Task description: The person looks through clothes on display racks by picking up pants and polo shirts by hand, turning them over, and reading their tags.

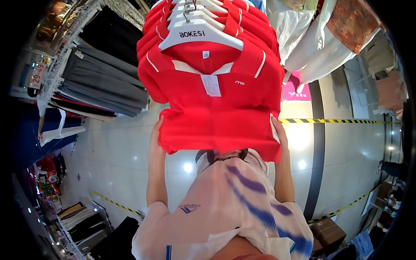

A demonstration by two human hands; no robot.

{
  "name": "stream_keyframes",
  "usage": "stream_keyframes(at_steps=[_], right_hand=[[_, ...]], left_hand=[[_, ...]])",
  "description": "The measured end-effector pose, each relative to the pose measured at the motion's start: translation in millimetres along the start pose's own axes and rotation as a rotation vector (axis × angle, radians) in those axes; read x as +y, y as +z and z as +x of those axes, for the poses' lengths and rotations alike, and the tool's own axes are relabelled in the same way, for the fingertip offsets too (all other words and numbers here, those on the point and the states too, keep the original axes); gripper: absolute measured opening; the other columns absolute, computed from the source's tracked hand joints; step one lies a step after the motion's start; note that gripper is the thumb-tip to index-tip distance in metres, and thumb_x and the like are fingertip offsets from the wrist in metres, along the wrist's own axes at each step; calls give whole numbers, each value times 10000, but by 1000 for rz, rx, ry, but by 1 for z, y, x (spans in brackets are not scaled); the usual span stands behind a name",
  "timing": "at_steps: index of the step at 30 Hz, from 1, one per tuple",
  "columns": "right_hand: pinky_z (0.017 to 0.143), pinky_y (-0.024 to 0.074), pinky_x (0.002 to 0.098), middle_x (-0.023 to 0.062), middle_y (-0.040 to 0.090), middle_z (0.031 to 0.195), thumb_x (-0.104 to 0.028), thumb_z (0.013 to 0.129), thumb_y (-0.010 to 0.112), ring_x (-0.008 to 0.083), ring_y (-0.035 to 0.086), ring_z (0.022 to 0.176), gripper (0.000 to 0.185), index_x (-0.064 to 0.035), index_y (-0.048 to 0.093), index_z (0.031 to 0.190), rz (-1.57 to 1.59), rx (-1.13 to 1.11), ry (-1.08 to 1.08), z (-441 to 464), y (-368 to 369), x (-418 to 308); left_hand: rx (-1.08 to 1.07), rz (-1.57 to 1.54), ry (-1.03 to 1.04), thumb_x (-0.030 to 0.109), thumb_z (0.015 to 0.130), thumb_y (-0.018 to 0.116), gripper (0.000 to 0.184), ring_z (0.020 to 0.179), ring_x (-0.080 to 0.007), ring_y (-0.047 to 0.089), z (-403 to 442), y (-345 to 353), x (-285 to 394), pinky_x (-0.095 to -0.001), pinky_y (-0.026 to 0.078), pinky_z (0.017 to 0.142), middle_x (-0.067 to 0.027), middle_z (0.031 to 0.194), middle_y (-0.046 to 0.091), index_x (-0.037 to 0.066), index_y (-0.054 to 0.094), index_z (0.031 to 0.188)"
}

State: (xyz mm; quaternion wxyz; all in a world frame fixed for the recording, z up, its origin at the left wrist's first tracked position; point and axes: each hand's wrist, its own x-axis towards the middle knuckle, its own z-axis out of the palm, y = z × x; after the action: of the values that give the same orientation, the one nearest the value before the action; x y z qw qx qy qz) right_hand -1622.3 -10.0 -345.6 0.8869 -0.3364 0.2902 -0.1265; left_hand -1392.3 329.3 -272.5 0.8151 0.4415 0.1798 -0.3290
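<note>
A red polo shirt [216, 123] with white collar trim hangs in front of me on a white hanger [201, 37] marked BOKESI. From its collar dangles a white paper tag [211, 86]. My left hand [157, 129] is closed on the shirt's left side near the hem, its fingers mostly hidden by the cloth. On the opposite side, my right hand [281, 132] grips the edge the same way, where a white patch shows. The lower part of the shirt is lifted toward me and spread between both hands.
More red shirts [273, 34] hang close behind this one. Grey trousers [99, 73] fill a rack at left; white garments [299, 47] hang at right. Yellow-black tape [342, 121] crosses the tiled floor, and a cardboard box [328, 234] sits at lower right.
</note>
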Motion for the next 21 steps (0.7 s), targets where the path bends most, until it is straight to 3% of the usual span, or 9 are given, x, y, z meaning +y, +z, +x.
stream_keyframes(at_steps=[2, 3, 7, 11, 13, 17, 19, 21], right_hand=[[788, 536, 293, 86, 661, 1042, -252, 933, 573, 161, 656, 888, 322, -45, 547, 1179, 379, 104, 183, -20, 32, -14], [868, 515, 330, 101, 637, 1120, -276, 934, 560, 198, 635, 980, 381, -38, 529, 1230, 437, 65, 170, -27, 38, -19], [874, 522, 341, 99, 623, 1151, -268, 950, 525, 191, 632, 989, 352, -44, 529, 1221, 442, 56, 98, -30, 23, -20], [883, 519, 345, 106, 618, 1160, -234, 964, 492, 212, 622, 1021, 332, -43, 521, 1233, 475, 40, 87, -27, -4, -8], [884, 518, 349, 109, 613, 1169, -222, 969, 478, 218, 616, 1034, 326, -42, 517, 1238, 499, 18, 86, -29, -1, -8], [886, 515, 358, 112, 595, 1200, -208, 975, 461, 221, 600, 1058, 319, -42, 509, 1243, 517, 29, 109, -34, 14, -8], [889, 514, 361, 112, 589, 1210, -204, 976, 456, 222, 594, 1066, 317, -42, 506, 1244, 522, 22, 130, -38, 23, -10], [901, 507, 357, 112, 631, 1134, -227, 928, 566, 223, 620, 1024, 310, -54, 557, 1185, 568, -9, 104, -40, 41, -12]], left_hand=[[-13, -102, -62, 203, 922, 600, 382, 1038, -227, 598, -7, 2, 0, -361, 513, 877, -130, 1165, 586, 22, 472, 1233], [22, -18, 2, 191, 906, 621, 410, 1050, -229, 593, -15, 8, 1, -364, 510, 883, -132, 1174, 581, 19, 461, 1242], [84, 148, 148, 161, 866, 672, 460, 1075, -232, 580, -36, 27, 6, -364, 503, 898, -138, 1203, 563, 16, 455, 1244], [146, 177, 165, 168, 888, 642, 423, 1062, -225, 588, -43, 26, 13, -358, 502, 900, -135, 1195, 572, 12, 466, 1240], [32, 155, 179, 175, 914, 604, 363, 1045, -220, 597, -45, 24, 16, -351, 509, 888, -132, 1164, 589, 14, 485, 1217], [133, 108, 215, 180, 932, 574, 329, 1023, -216, 609, -56, 37, 15, -343, 520, 865, -126, 1145, 603, 10, 496, 1203], [27, 143, 213, 177, 931, 575, 284, 970, -214, 619, -46, 34, 16, -335, 531, 819, -125, 1101, 610, 9, 509, 1150], [79, 190, 242, 177, 931, 579, 260, 936, -211, 622, 0, -13, 9, -323, 533, 793, -120, 1070, 612, 11, 511, 1119]])
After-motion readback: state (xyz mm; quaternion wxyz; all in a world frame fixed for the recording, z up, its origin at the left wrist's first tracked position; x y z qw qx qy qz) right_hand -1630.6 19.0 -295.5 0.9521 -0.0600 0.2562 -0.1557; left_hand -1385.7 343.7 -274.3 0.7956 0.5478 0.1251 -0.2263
